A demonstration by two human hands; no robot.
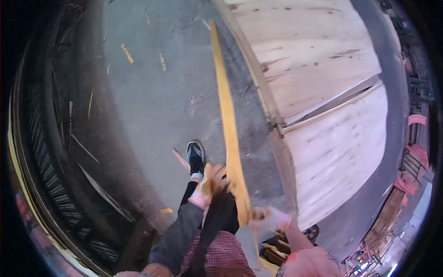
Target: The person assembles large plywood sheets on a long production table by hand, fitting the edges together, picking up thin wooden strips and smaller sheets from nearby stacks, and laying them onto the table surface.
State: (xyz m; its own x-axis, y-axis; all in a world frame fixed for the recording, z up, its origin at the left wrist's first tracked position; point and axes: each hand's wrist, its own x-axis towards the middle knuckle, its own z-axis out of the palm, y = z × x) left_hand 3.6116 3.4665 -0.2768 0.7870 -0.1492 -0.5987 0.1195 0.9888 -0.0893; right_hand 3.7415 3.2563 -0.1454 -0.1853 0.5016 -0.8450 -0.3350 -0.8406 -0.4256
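Observation:
A long, thin yellow-tan strip, which looks like wood veneer (229, 122), stretches from the far middle down past my legs, widening toward me. At its left edge is my left hand (211, 184), in a pale, yellow-stained glove with a pink cuff. Motion smears its fingers, so their grip is unclear. My right hand (271, 218), in a similar pale glove, lies lower down at the strip's right edge, its blurred fingers closed against it. Below that hand are several yellowish wood pieces (275, 251), partly hidden by my arm.
Large pale wood sheets (332, 152) lie stacked on the right, with a gap between two of them. Yellow scraps (127, 54) litter the grey floor (152, 115). Longer slivers (104, 191) lie toward the dark ribbed structure (50, 171) on the left. My shoe (195, 157) is beyond my left hand.

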